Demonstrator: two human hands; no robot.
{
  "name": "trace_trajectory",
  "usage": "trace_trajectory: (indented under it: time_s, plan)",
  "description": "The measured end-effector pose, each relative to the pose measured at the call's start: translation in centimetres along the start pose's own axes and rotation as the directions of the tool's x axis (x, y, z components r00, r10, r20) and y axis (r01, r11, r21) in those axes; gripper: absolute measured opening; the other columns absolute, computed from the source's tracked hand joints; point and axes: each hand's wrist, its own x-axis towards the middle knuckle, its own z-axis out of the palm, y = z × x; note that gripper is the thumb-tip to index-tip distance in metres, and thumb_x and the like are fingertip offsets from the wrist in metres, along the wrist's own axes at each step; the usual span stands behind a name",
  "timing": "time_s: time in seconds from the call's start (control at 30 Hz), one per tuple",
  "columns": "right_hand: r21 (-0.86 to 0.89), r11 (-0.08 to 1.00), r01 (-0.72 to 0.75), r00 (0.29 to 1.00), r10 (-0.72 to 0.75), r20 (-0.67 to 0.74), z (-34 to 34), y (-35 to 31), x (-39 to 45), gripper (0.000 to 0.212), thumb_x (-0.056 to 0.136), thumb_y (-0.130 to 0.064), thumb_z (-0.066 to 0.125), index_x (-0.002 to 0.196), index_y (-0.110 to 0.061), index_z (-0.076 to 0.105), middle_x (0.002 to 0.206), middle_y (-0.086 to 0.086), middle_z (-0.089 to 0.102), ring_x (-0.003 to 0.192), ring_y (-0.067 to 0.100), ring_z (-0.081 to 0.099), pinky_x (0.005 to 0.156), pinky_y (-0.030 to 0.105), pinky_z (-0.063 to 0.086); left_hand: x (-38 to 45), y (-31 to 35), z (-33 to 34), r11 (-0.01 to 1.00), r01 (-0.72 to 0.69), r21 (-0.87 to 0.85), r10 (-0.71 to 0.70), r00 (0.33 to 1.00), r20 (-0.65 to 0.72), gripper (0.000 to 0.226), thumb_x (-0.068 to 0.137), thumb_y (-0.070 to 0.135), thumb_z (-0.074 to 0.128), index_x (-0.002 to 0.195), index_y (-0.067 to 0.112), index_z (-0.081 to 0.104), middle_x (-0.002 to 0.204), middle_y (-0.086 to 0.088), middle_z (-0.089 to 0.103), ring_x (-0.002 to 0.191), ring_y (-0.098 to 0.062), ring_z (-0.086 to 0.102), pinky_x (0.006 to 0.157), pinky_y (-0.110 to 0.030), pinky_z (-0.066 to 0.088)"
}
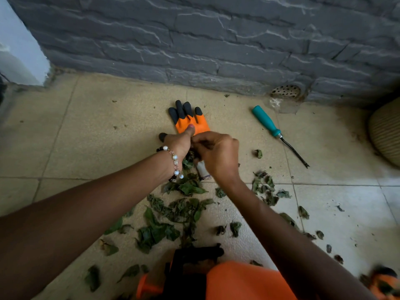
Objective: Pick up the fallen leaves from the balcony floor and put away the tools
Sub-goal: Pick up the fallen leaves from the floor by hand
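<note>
Nearest me, an orange and black thing (pixel 190 276) at the bottom edge, too blurred to name. A second orange blur (pixel 384 282) sits bottom right. Leaves (pixel 173 215) are scattered on the floor (pixel 91 131) in front of me, thickest under my forearms, with a looser patch (pixel 267 187) to the right and strays trailing toward the lower right.

My left hand (pixel 179 144) and right hand (pixel 218 154) meet above the top of the leaf pile, touching. My right hand is curled, fingertips pinching something small and dark between both hands; looks like leaf bits but I can't tell for sure. My left hand is cupped with thumb up, holding the same dark clump. Bracelet (pixel 175 163) on my left wrist. A small pale object (pixel 201 168) lies on the floor just under my right hand.

Just beyond my hands lies the glove (pixel 190 118), orange with black fingertips, flat, fingers pointing at the wall (pixel 194 40). The teal-handled tool (pixel 279 135) lies well right of the glove, tip toward me, apart from everything. Bare tile left of the glove. Drain (pixel 285 91) at the wall base; ribbed pot (pixel 387 131) at the right edge.
</note>
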Motion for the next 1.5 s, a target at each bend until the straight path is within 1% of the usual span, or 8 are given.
trace_trajectory:
  time_s: [0.1,0.23,0.37,0.53,0.8,1.07,1.3,1.5]
  plan:
    - [-0.263,0.933,0.246,0.956,-0.188,0.226,-0.5,0.4,-0.4,0.032,0.079,-0.002,0.05,0.098,-0.01,0.075,0.079,0.009,0.073,0.071,0.026,0.065,0.066,0.036,0.051,-0.3,-0.4,0.5,0.998,0.05,-0.034,-0.049,0.998,0.026,0.078,0.079,0.055,0.066,0.135,0.004,0.048,0.129,-0.01,0.058,0.112,-0.032,0.059,0.098,-0.043,0.048]
    - [0.184,0.973,-0.138,0.802,0.001,0.597,-4.0,0.1,0.1,0.044,0.093,0.007,0.042,0.132,-0.007,0.057,0.128,0.006,0.063,0.112,0.013,0.062,0.092,0.023,0.051,0.6,-0.6,0.1,0.999,-0.025,-0.034,0.024,0.999,-0.029,0.075,0.067,0.056,0.072,0.12,0.004,0.056,0.109,-0.015,0.066,0.096,-0.036,0.066,0.087,-0.048,0.054]
    - [0.315,0.879,-0.359,0.888,0.219,0.404,-7.5,1.3,1.6,0.032,0.091,0.008,0.052,0.117,-0.008,0.061,0.113,0.005,0.069,0.108,0.012,0.063,0.087,0.022,0.052,0.1,0.5,0.3,0.996,-0.02,-0.086,0.027,0.997,0.075,0.039,0.078,0.044,0.072,0.079,0.006,0.066,0.064,-0.004,0.067,0.048,-0.018,0.063,0.046,-0.019,0.046]
    - [-0.627,0.778,-0.033,0.812,0.387,0.438,-8.5,6.2,1.1,0.038,0.076,-0.014,0.079,0.111,-0.013,0.065,0.111,0.005,0.063,0.099,0.017,0.059,0.083,0.02,0.046,0.1,0.6,0.1,0.996,-0.015,-0.092,0.025,0.993,0.114,0.039,0.09,0.031,0.066,0.058,0.011,0.055,0.042,0.002,0.052,0.029,-0.013,0.04,0.034,-0.014,0.032]
    - [-0.472,0.87,-0.144,0.966,0.226,0.122,-9.1,7.4,0.6,0.012,0.077,-0.004,0.076,0.088,-0.008,0.073,0.089,0.002,0.068,0.076,0.008,0.059,0.065,-0.001,0.039,0.1,0.1,-0.3,0.997,0.009,-0.082,-0.001,0.995,0.096,0.038,0.09,0.031,0.066,0.06,0.011,0.056,0.049,-0.001,0.053,0.032,-0.014,0.042,0.034,-0.016,0.032]
    - [-0.618,0.754,-0.221,0.965,0.262,-0.026,-9.1,10.3,0.2,0.016,0.087,0.001,0.062,0.091,-0.011,0.072,0.092,0.004,0.071,0.083,0.013,0.061,0.073,0.019,0.042,0.1,-0.1,-0.5,0.997,-0.009,-0.082,0.016,0.996,0.086,0.037,0.09,0.031,0.066,0.061,0.01,0.057,0.047,-0.002,0.054,0.03,-0.014,0.043,0.034,-0.017,0.033]
    - [0.161,0.902,-0.401,0.916,0.397,0.06,-7.1,4.8,1.0,0.014,0.077,-0.005,0.077,0.09,-0.007,0.071,0.085,0.007,0.073,0.074,0.015,0.069,0.065,0.026,0.055,0.6,-0.6,-1.8,0.996,0.019,-0.086,-0.012,0.997,0.072,0.037,0.091,0.031,0.066,0.062,0.01,0.057,0.054,-0.004,0.055,0.032,-0.015,0.044,0.035,-0.017,0.035]
    - [0.408,0.879,-0.247,0.965,0.183,0.189,-0.4,-1.1,1.2,0.017,0.07,0.0,0.08,0.085,-0.005,0.073,0.084,0.007,0.074,0.077,0.016,0.07,0.071,0.031,0.058,0.8,-0.6,-2.7,0.985,0.136,-0.108,-0.118,0.981,0.156,0.039,0.072,0.04,0.078,0.092,0.006,0.072,0.077,-0.009,0.066,0.05,-0.02,0.059,0.046,-0.022,0.045]
